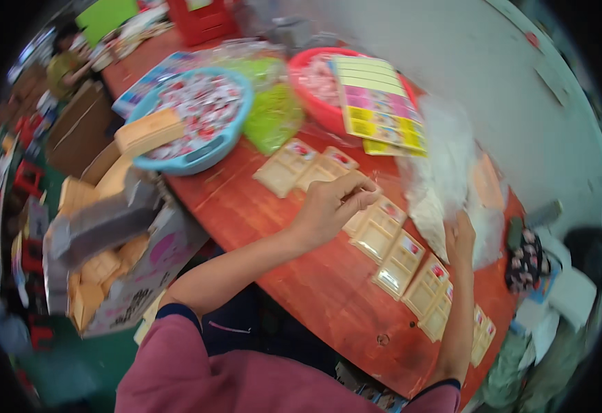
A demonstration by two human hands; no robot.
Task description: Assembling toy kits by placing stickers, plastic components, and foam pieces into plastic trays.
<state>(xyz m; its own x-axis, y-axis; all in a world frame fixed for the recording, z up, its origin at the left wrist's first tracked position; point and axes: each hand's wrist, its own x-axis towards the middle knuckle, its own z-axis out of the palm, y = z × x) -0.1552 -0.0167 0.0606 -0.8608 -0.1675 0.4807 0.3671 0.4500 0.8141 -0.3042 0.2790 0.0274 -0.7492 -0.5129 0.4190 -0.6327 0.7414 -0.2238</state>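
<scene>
A row of cream plastic compartment trays (pixel 377 233) runs diagonally across the red table, several with a small red-and-white packet (pixel 388 209) in one corner compartment. Over the middle of this row is my left hand (pixel 335 206), thumb and fingers pinched together; whatever they hold is too small to make out. My right hand (pixel 460 239) is curled at the near side of a clear plastic bag (pixel 439 162) with pale cream contents. Its fingertips are partly hidden, so what it grips cannot be made out.
A blue basin (pixel 208 155) of small packets carries a stack of trays (pixel 151 132) on its rim. Behind stand a pink-red basin (pixel 308 93) and yellow printed sheets (pixel 377 103). A carton of trays (pixel 132 275) is beside the table (pixel 301 289); a person (pixel 63 69) sits far left.
</scene>
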